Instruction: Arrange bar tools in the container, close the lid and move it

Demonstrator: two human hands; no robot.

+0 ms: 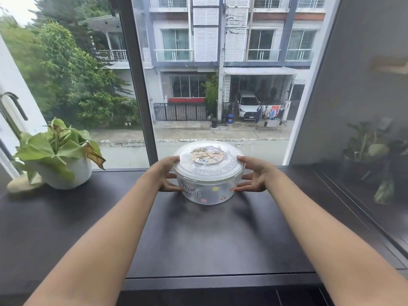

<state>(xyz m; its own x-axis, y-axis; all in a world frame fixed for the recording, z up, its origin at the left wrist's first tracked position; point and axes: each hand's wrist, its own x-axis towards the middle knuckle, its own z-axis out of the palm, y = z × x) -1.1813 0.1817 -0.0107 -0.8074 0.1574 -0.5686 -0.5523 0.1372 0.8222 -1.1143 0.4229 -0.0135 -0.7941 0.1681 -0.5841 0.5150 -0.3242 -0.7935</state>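
A round clear plastic container (207,192) with printed words and coloured dots stands on the dark counter (198,239) close to the window. Its clear lid (208,166), with a round paper label on top, sits on it. My left hand (167,175) touches the container's left side, thumb on the lid rim and fingers on the wall. My right hand (254,175) is at the right side, thumb on the lid rim and fingertips at the wall, fingers spread. What is inside the container cannot be made out.
A leafy plant in a white pot (64,168) stands at the left of the counter. A large window (209,85) rises right behind the container. A dark glossy panel (364,107) closes the right side.
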